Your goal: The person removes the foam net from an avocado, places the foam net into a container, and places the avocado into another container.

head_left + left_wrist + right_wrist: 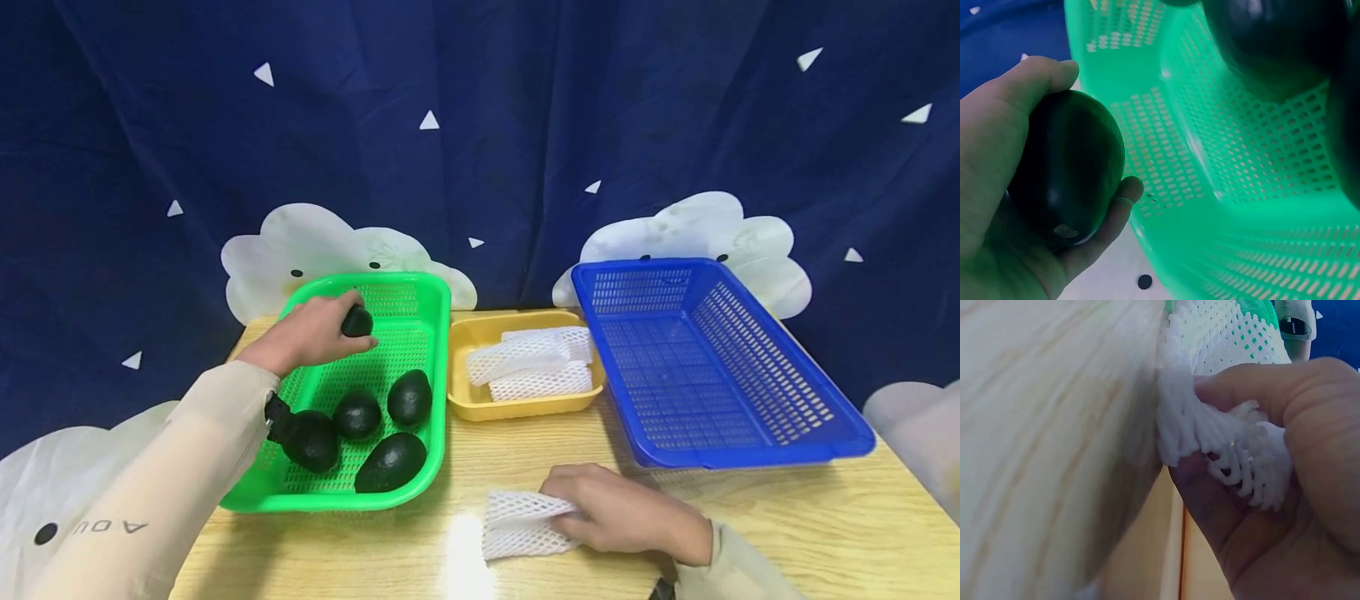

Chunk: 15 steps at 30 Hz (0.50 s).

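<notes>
My left hand (318,332) grips a dark avocado (1072,165) above the far left part of the green basket (438,358); in the left wrist view the fingers and thumb curl round it. Several more avocados (390,462) lie in the near half of that basket. Low in the head view, my right hand (611,510) pinches one end of a white foam net sleeve (517,525) over the table. The right wrist view shows the bunched end of the net (1241,450) between thumb and fingers.
A yellow tray (480,410) holding several white foam nets (540,367) stands right of the green basket. Beside it, a blue basket (750,457) takes up the right side of the wooden table (375,558). A dark blue curtain (495,125) hangs behind.
</notes>
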{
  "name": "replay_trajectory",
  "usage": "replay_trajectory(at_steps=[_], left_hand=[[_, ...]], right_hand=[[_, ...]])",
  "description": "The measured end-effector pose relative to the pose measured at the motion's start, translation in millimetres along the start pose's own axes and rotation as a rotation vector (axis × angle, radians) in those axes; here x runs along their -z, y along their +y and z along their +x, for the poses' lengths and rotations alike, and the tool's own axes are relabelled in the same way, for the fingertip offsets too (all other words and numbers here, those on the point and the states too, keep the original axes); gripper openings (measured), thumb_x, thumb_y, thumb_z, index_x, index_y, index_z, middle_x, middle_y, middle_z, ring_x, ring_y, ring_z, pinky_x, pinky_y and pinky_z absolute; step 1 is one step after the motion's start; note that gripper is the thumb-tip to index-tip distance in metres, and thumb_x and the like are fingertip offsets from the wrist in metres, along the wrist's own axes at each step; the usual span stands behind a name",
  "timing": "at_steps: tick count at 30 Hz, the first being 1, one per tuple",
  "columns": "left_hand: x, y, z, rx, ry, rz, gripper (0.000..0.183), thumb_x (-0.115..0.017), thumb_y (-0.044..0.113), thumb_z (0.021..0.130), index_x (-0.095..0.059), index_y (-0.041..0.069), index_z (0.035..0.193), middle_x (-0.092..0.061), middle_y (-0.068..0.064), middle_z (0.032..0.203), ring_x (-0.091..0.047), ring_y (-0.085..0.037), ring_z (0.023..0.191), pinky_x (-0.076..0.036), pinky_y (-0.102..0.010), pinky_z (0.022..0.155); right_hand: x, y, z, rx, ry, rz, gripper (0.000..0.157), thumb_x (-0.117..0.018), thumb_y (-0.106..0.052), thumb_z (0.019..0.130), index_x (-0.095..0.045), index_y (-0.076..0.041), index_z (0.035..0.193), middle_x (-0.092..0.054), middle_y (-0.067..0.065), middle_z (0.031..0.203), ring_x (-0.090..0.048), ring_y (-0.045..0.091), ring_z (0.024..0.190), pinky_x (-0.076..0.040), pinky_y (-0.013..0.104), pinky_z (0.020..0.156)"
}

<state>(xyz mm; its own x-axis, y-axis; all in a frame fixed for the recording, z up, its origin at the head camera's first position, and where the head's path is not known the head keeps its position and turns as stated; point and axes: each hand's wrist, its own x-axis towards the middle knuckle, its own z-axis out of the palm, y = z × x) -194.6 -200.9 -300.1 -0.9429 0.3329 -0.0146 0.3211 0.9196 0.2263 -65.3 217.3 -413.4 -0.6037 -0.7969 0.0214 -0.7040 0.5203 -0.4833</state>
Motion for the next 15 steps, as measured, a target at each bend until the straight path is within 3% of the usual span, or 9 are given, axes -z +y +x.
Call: replay_trajectory(at_steps=[6,15], left_hand=[[-7.2,-11.6,8.2,0.023,-0.056,0.004,0.062,-0.073,0.044,0.090,-0.051,0.002,0.130,-0.065,-0.013,0.089,-0.061,-0.026,0.076,-0.047,-0.038,0.069],[-19.8,-21.5,17.2,0.096,-0.163,0.016,0.084,-0.071,0.048,0.091,-0.039,-0.002,0.151,-0.067,-0.027,0.117,-0.066,-0.039,0.105,-0.051,-0.055,0.089]], right_hand=[[0.7,-1.8,0.9,0.012,0.007,-0.014,0.013,-0.070,-0.021,0.094,-0.070,-0.027,0.106,-0.069,-0.016,0.101,-0.062,-0.007,0.092,-0.056,0.020,0.080],[0.0,0.5,0.4,0.002,-0.003,-0.008,0.012,-0.070,-0.021,0.095,-0.070,-0.027,0.105,-0.068,-0.017,0.099,-0.060,-0.008,0.090,-0.055,0.019,0.080]])
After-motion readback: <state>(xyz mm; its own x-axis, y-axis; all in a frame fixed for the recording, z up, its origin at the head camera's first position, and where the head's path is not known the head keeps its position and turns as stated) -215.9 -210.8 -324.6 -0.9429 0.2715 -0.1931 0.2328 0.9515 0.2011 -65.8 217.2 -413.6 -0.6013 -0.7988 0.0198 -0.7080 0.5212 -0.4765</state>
